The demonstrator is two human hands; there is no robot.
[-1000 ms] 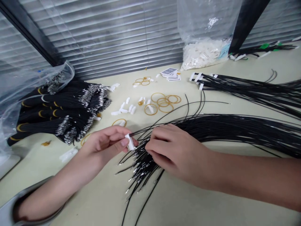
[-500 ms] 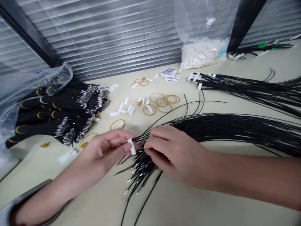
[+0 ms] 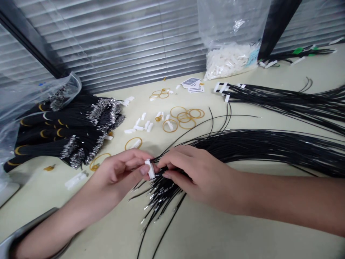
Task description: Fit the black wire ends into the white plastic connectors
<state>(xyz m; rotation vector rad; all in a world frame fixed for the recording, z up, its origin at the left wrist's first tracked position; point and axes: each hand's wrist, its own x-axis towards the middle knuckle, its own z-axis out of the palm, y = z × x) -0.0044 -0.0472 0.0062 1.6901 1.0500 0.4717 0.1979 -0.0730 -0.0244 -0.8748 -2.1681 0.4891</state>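
The left hand pinches a tilted connector, apparently steadying it within reach of the right hand, closed on black wires just beside it.

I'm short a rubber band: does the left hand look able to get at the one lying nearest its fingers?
Probably yes: the rubber band lies uncovered just beyond the left hand, though that hand is holding a white connector.
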